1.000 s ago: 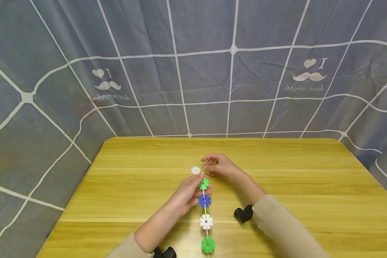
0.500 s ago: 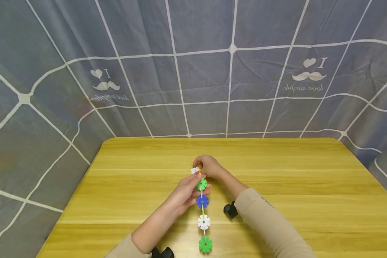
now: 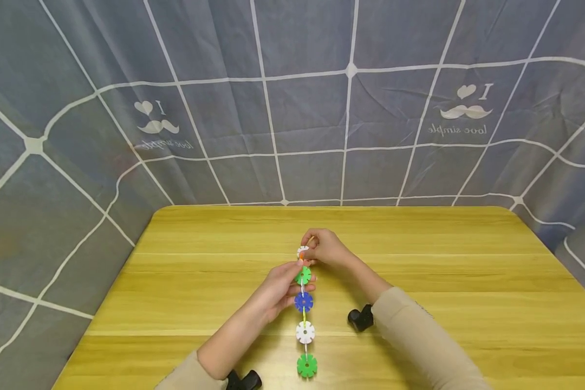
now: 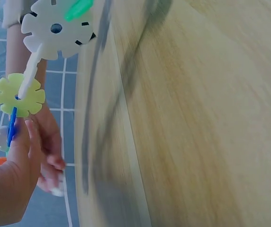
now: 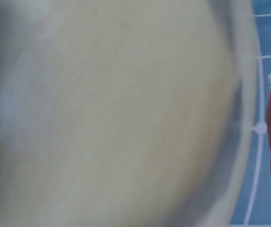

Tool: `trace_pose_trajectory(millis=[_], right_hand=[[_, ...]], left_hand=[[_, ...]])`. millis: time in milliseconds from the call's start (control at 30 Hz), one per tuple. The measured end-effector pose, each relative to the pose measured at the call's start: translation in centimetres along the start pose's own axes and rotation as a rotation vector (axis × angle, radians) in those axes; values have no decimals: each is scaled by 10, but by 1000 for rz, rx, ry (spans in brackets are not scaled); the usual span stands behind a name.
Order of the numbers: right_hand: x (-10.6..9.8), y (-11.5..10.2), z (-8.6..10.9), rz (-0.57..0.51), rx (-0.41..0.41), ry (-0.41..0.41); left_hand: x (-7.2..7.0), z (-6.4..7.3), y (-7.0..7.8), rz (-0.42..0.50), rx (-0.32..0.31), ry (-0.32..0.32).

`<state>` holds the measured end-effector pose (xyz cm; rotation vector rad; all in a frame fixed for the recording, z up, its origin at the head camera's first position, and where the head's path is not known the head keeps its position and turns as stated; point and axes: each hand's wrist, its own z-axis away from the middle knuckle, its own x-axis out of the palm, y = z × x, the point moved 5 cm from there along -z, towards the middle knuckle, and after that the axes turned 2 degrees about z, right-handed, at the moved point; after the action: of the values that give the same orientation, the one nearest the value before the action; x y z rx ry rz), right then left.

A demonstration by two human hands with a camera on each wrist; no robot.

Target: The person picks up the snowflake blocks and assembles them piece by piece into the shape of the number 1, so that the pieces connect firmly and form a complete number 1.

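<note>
A chain of notched plastic snowflake discs runs toward me in the head view. Face-on in it are a green disc [image 3: 303, 275], a blue disc [image 3: 304, 301], a white disc [image 3: 305, 332] and another green disc [image 3: 307, 366], with edge-on discs linking them. My left hand [image 3: 278, 290] holds the chain near its far end, thumb by an orange disc [image 3: 301, 257]. At that far end my right hand [image 3: 329, 249] pinches a small white disc [image 3: 302, 249], partly covered by the fingers. In the left wrist view a yellow disc [image 4: 4, 91] hangs by my fingers.
The wooden table [image 3: 468, 298] spreads under both arms. A grey curtain with white grid lines [image 3: 312, 119] stands behind and to the sides. Black wrist devices [image 3: 361, 318] are worn at both sleeves. The right wrist view is mostly blurred tabletop [image 5: 126, 118].
My right hand has moved left, reached the white disc at the far end and taken hold of it. That disc has shifted slightly right. My left hand keeps its grip on the chain.
</note>
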<state>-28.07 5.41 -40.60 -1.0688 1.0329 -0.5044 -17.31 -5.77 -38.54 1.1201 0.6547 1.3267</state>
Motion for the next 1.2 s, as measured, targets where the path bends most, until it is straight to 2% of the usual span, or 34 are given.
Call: trace_pose_trajectory(millis=[133, 333, 667, 967, 1200], right_hand=[[-12, -6, 9, -190, 51, -4], [-21, -21, 18, -249, 34, -32], [-26, -35, 28, -265, 36, -25], [-23, -40, 32, -255, 5, -30], [-24, -45, 34, -203, -25, -81]], left_hand=[[1, -2, -1, -13, 6, 4], [2, -3, -1, -22, 7, -3], [7, -1, 3, -31, 19, -22], [9, -1, 5, -39, 34, -16], [10, 1, 7, -55, 36, -11]])
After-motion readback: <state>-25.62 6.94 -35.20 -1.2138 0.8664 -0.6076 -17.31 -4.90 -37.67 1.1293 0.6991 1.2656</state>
